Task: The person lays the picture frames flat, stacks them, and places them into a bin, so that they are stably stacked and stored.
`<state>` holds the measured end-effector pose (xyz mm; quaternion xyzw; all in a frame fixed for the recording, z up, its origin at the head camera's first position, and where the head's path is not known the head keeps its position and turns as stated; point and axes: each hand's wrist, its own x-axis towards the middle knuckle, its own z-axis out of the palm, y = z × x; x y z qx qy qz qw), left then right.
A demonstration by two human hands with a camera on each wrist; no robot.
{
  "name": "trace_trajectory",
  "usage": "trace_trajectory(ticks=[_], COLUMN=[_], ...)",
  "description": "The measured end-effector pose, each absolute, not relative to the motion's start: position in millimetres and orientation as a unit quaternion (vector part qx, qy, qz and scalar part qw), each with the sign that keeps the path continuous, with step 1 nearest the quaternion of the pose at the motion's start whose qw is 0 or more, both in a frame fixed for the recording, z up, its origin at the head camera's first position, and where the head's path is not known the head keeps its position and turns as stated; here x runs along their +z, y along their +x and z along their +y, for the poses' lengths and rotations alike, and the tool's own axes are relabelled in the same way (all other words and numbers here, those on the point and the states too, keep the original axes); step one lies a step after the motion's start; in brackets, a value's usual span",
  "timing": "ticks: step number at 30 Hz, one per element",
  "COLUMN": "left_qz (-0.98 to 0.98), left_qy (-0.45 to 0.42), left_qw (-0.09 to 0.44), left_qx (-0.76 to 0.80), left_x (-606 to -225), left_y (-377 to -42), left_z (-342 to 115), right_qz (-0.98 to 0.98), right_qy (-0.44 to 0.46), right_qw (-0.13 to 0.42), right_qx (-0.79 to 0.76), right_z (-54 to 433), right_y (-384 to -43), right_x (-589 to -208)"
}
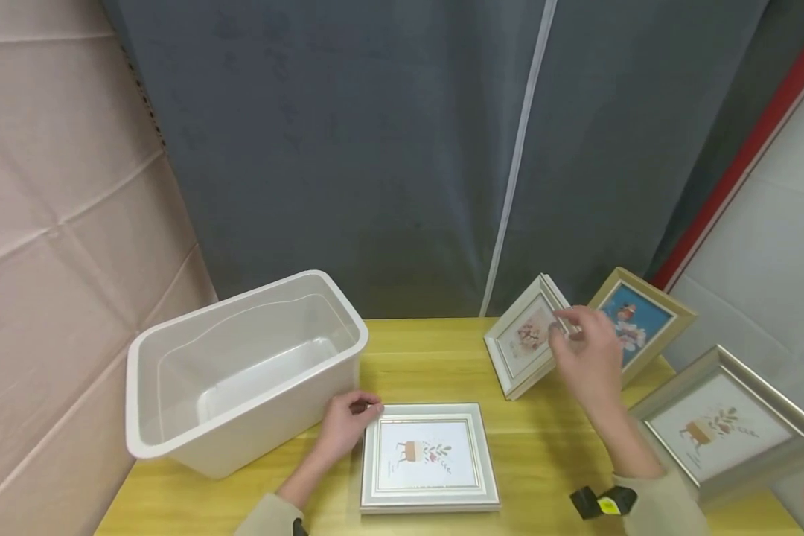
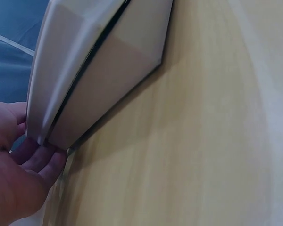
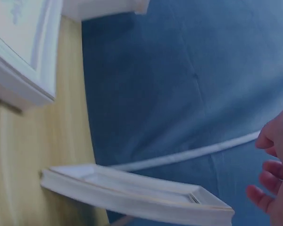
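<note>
A white picture frame point(image 1: 373, 461) with a flower-basket drawing is in front of me, its picture facing up. At its far left corner, my left hand point(image 1: 345, 426) grips the frame; the left wrist view shows fingers curled under the frame edge point(image 2: 66, 84), thumb on the other side. My right hand point(image 1: 589, 357) is raised by a standing white picture frame point(image 1: 511, 339) with a pink floral print. In the right wrist view its fingers point(image 3: 269, 176) are loosely bent, hold nothing, and stay apart from that frame.
A white plastic bin point(image 1: 254, 435) stands at the left, beside my left hand. Behind my right hand stands a gold frame point(image 1: 673, 327) with a bird picture. A silver frame point(image 1: 717, 424) leans at the far right. A dark curtain point(image 1: 375, 164) hangs behind the wooden table point(image 1: 415, 357).
</note>
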<state>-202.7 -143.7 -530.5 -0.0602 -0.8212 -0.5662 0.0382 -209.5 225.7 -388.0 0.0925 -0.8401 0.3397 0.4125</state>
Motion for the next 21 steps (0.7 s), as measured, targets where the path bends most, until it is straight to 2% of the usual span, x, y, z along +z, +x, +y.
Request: trace_trajectory(ticks=[3,8,14,21], left_qz=[-0.823,-0.827,-0.83,-0.827], left_qy=[-0.062,-0.066,-0.073,-0.082], left_qw=[0.038,0.035,0.028,0.03], left_qx=[-0.563,-0.558,-0.553,-0.556], left_x=[-529.8,-530.1,-531.8,-532.2], left_y=[-203.5,-204.8,-205.4,-205.5], left_z=[-144.3,-146.5,-148.0,-147.4], right_qz=[-0.855,-0.902,-0.926,-0.942], right_qy=[0.062,0.016,0.027,0.027], right_qw=[0.394,0.285,0.2,0.134], right_qx=[0.33,0.325,0.32,0.307], right_z=[236.5,249.0,256.3,260.6], right_y=[-223.3,-241.3,-259.4,-278.0], right_x=[-378.7,-373.6,-370.1,-365.5])
